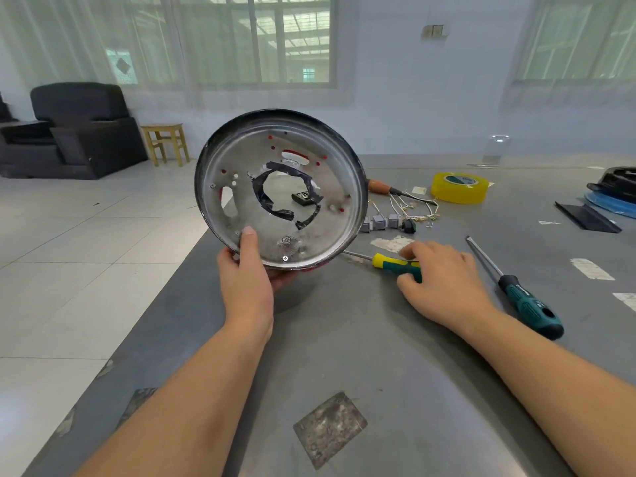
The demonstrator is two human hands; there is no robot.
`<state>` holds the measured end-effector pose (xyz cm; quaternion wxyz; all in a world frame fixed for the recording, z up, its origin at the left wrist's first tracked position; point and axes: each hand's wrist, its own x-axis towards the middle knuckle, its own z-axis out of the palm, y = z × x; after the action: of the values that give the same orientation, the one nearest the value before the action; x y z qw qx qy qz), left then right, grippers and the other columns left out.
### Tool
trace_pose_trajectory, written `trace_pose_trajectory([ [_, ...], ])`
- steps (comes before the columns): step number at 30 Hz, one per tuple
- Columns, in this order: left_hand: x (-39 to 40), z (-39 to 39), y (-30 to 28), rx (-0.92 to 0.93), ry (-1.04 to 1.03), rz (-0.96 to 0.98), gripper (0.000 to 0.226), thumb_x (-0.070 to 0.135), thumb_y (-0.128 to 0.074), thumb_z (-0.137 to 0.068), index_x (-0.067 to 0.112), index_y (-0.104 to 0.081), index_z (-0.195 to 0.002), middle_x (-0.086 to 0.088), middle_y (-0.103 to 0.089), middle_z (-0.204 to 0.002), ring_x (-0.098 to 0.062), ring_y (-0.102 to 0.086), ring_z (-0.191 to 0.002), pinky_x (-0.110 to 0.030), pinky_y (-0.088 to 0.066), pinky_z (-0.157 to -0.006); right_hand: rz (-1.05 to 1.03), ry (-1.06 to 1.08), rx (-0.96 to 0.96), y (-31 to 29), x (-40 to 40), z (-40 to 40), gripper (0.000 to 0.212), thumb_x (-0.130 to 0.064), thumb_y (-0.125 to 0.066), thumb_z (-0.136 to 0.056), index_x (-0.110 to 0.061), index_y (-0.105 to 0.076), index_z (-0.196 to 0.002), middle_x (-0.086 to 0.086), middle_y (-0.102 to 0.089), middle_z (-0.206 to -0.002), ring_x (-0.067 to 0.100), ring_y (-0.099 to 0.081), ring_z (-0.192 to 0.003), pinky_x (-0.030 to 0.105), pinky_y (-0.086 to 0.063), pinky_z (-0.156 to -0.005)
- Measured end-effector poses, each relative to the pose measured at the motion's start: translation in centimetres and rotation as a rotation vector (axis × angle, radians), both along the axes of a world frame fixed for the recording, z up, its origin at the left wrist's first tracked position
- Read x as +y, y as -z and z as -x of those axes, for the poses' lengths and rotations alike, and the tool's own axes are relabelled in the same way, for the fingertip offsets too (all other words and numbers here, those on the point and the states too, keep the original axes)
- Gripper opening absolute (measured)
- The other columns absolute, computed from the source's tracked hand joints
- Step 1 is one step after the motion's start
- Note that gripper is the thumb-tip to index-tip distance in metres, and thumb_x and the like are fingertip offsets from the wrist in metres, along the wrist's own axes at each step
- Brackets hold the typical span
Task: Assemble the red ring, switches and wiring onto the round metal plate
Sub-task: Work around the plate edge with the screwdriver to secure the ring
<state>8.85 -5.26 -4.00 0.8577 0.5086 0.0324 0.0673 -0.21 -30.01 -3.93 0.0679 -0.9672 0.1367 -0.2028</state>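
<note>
1. At frame centre, the left hand (248,274) pinches the lower rim of the round metal plate (241,160), thumb on its inner face, holding it tilted above the bench (378,356).
2. The right hand (444,280) curls loosely over the yellow-green screwdriver (389,262) lying on the bench.
3. Grey switches (379,222) and white wiring (413,206) lie right of the plate, near the yellow tape roll (459,187).
4. A second screwdriver (519,290) lies at right.

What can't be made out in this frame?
Head view only:
- Red ring: mostly hidden behind the round metal plate.
- Right hand grip on the yellow-green screwdriver: fingers cover the handle.
- Wire terminals: too small.
- Black and blue items: cut by right edge.
</note>
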Motion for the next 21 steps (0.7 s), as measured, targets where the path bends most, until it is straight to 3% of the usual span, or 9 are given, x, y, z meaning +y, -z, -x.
trace_pose_trajectory([
  [2,0.0,0.2,-0.1,-0.011,0.015,-0.008,0.034,0.055,-0.059,-0.101,0.024,-0.061,-0.116,-0.004,-0.075,-0.119,-0.024,-0.077,-0.102,-0.045,-0.066,-0.070,-0.113,-0.027,-0.189,-0.6,0.7,-0.1,0.043,-0.052,-0.043,-0.091,-0.030,-0.061,-0.123,-0.010,-0.065,-0.120,0.012,-0.056,-0.113,0.032,-0.037,-0.096],
  [5,-0.1,0.5,-0.3,-0.040,0.051,-0.069,0.062,0.075,-0.055,-0.087,0.024,-0.067,-0.121,-0.002,-0.078,-0.114,-0.025,-0.077,-0.099,-0.042,-0.064,-0.066,-0.617,-0.158,-0.400,-1.7,2.5,0.2,0.052,-0.073,-0.039,-0.087,-0.037,-0.062,-0.117,-0.023,-0.069,-0.104,-0.006,-0.063,-0.088,0.009,-0.042,-0.073],
  [8,-0.2,0.9,-0.7,-0.036,0.071,-0.112,0.084,0.091,-0.054,-0.070,0.028,-0.074,-0.123,0.003,-0.078,-0.120,-0.024,-0.073,-0.114,-0.053,-0.057,-0.100,-0.993,-0.246,-0.385,-2.0,3.6,0.2,0.050,-0.076,-0.049,-0.082,-0.038,-0.066,-0.111,-0.016,-0.074,-0.087,0.007,-0.070,-0.070,0.017,-0.050,-0.061],
  [10,-0.2,1.2,-0.8,-0.064,0.108,-0.106,0.084,0.093,-0.055,-0.070,0.029,-0.077,-0.121,0.003,-0.078,-0.120,-0.024,-0.072,-0.117,-0.057,-0.052,-0.107,-1.141,-0.241,-0.342,-1.8,3.9,0.0,0.041,-0.067,-0.058,-0.082,-0.034,-0.070,-0.103,-0.007,-0.077,-0.088,0.016,-0.074,-0.080,0.030,-0.060,-0.068],
  [12,-0.1,1.4,-0.9,-0.073,0.165,-0.110,0.081,0.097,-0.056,-0.067,0.036,-0.080,-0.115,0.002,-0.079,-0.116,-0.028,-0.074,-0.113,-0.064,-0.053,-0.104,-1.295,-0.200,-0.329,-1.6,4.1,-0.1,0.032,-0.048,-0.063,-0.085,-0.026,-0.070,-0.107,0.001,-0.079,-0.096,0.024,-0.075,-0.093,0.049,-0.062,-0.084],
  [14,0.0,1.5,-0.8,-0.083,0.206,-0.092,0.086,0.098,-0.059,-0.064,0.036,-0.077,-0.121,0.002,-0.079,-0.119,-0.024,-0.075,-0.111,-0.059,-0.055,-0.102,-1.410,-0.177,-0.347,-1.5,4.2,-0.2,0.020,-0.028,-0.062,-0.094,-0.020,-0.069,-0.110,0.005,-0.079,-0.100,0.029,-0.075,-0.097,0.054,-0.060,-0.090],
  [16,0.0,1.7,-0.9,-0.098,0.229,-0.074,0.092,0.093,-0.058,-0.066,0.032,-0.068,-0.134,-0.002,-0.077,-0.124,-0.020,-0.076,-0.102,-0.047,-0.060,-0.090,-1.498,-0.172,-0.384,-1.4,4.7,-0.3,0.016,-0.019,-0.059,-0.099,-0.019,-0.068,-0.112,0.006,-0.078,-0.104,0.029,-0.074,-0.098,0.049,-0.061,-0.087],
  [18,-0.2,2.0,-1.1,-0.113,0.244,-0.084,0.098,0.087,-0.058,-0.068,0.027,-0.056,-0.146,-0.006,-0.073,-0.129,-0.013,-0.071,-0.081,-0.035,-0.057,-0.066,-1.616,-0.165,-0.438,-1.4,5.4,-0.4,0.015,-0.016,-0.056,-0.101,-0.020,-0.065,-0.112,0.006,-0.077,-0.106,0.022,-0.073,-0.090,0.038,-0.061,-0.072],
  [21,-1.3,2.9,-1.2,-0.111,0.299,-0.088,0.088,0.068,-0.064,-0.080,0.021,-0.046,-0.151,-0.006,-0.067,-0.136,-0.013,-0.071,-0.081,-0.032,-0.057,-0.066,-1.785,-0.230,-0.437,-1.5,6.8,-0.2,0.023,-0.021,-0.052,-0.106,-0.018,-0.060,-0.128,0.005,-0.075,-0.115,0.017,-0.070,-0.088,0.029,-0.056,-0.065],
])
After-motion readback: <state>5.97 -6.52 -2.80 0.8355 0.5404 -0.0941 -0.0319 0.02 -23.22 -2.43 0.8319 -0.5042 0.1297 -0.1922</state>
